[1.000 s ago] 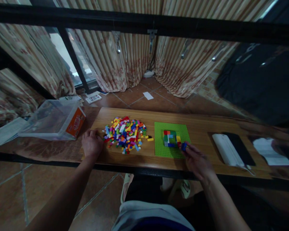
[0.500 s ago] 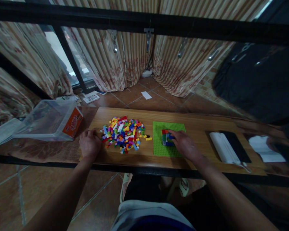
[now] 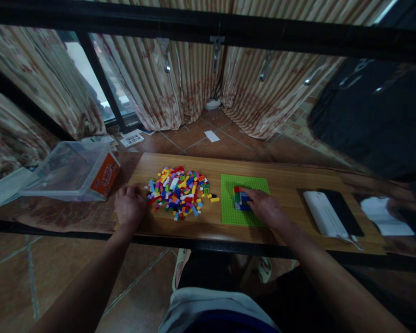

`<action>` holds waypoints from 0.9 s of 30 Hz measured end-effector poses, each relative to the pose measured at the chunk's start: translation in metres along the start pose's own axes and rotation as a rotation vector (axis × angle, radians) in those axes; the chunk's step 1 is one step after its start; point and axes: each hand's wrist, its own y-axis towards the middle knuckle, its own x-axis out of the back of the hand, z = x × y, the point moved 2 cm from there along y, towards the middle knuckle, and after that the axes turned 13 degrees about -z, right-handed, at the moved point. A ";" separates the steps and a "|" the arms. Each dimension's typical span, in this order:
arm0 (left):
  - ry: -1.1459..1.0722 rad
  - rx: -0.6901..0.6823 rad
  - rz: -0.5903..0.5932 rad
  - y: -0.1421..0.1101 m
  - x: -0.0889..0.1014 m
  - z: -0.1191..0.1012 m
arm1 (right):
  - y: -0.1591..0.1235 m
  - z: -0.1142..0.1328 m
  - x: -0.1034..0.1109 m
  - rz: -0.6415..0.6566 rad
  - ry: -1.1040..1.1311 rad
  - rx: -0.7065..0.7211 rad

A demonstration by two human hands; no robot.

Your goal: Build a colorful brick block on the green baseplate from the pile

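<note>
My right hand (image 3: 266, 208) reaches over the green baseplate (image 3: 229, 217). Its fingers press together against the right side of a small square of toy bricks (image 3: 237, 199) built on that plate. Red, green, grey and blue bricks show in the square; its right part is hidden under my fingers. At the left end of the wooden board, my left hand (image 3: 129, 206) rests with its fingers laid on the surface, apparently holding nothing. A pile of loose, mixed-colour bricks (image 3: 176, 192) lies just right of it.
A clear plastic box (image 3: 69, 185) with an orange label lies at the left. Right of the baseplate are a white pouch (image 3: 322, 212) and a dark flat object (image 3: 343, 212). White paper (image 3: 386, 216) sits farther right. A black metal bar (image 3: 208, 30) crosses above the far side.
The view has shifted slightly. My right fingers have moved a little on the brick square, showing more of its blue bricks. My left hand stays in place.
</note>
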 end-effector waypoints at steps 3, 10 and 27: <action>-0.007 0.005 -0.007 0.000 -0.002 0.001 | -0.003 0.001 0.004 -0.114 0.033 -0.027; -0.002 -0.003 -0.016 -0.001 -0.002 0.001 | -0.016 -0.019 0.006 -0.464 0.098 -0.422; -0.015 -0.010 -0.022 0.000 -0.003 0.002 | -0.018 -0.006 -0.030 -0.428 -0.119 -0.590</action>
